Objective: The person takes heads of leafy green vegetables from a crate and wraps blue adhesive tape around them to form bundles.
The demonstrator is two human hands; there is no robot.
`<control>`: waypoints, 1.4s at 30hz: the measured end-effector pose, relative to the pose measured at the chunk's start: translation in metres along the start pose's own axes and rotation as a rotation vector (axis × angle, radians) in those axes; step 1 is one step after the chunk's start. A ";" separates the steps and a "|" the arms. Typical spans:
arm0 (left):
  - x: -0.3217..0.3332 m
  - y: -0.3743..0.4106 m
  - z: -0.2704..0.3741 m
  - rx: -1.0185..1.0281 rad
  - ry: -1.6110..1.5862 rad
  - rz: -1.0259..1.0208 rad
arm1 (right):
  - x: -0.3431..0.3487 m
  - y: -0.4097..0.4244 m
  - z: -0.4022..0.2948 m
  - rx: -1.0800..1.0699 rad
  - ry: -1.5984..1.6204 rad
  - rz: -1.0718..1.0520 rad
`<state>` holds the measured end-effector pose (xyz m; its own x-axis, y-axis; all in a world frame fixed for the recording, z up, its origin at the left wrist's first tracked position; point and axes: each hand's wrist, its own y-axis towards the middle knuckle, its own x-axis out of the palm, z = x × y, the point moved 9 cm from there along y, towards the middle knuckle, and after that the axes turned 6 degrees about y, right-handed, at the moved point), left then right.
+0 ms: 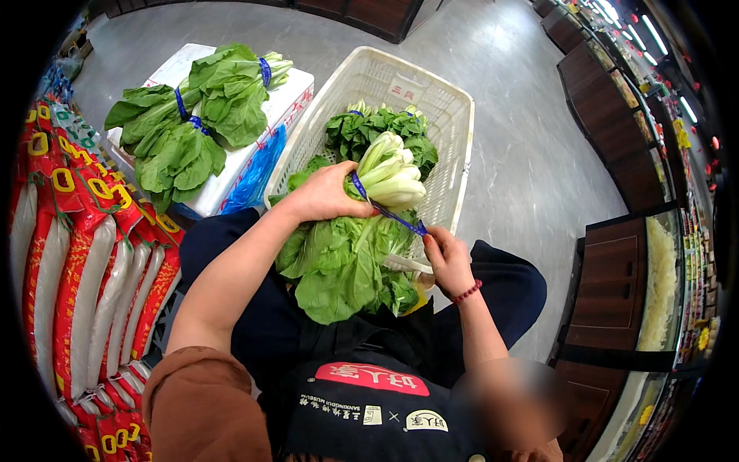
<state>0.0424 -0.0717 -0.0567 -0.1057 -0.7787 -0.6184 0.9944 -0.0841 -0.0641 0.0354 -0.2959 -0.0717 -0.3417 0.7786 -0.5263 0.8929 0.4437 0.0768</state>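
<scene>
My left hand is closed around a bunch of leafy greens, its pale stems pointing away from me and its broad leaves hanging over my lap. A blue printed tie circles the stems, and my right hand pinches its free end, drawn out taut to the right. Beneath and beyond the bunch stands a white plastic crate. Inside it lie darker green bunches, also banded in blue. My left hand partly covers the stems and tie.
Several tied bunches of greens rest on a white foam box to the left, with a blue plastic bag at its side. Red-and-white sacks are stacked along the left. Dark wooden shop cabinets line the right.
</scene>
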 end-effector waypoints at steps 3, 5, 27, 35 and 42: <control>0.008 -0.005 0.012 0.041 -0.085 -0.075 | 0.017 0.018 0.021 0.112 0.094 -0.123; 0.015 -0.012 0.027 0.131 -0.017 -0.101 | 0.033 0.024 0.030 0.178 0.307 -0.170; 0.094 -0.001 -0.006 0.072 0.532 -0.228 | 0.095 0.095 -0.078 0.310 0.534 -0.434; 0.062 0.006 -0.038 -0.128 0.367 -0.056 | 0.073 -0.010 -0.069 0.166 0.361 -0.369; 0.055 0.007 -0.039 -0.043 0.264 0.022 | 0.066 -0.058 0.000 0.331 0.380 -0.264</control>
<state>0.0433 -0.0912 -0.1216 -0.0854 -0.5906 -0.8024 0.9962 -0.0377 -0.0782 -0.0393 -0.2704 -0.1108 -0.5928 0.7922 -0.1452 0.7861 0.5299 -0.3181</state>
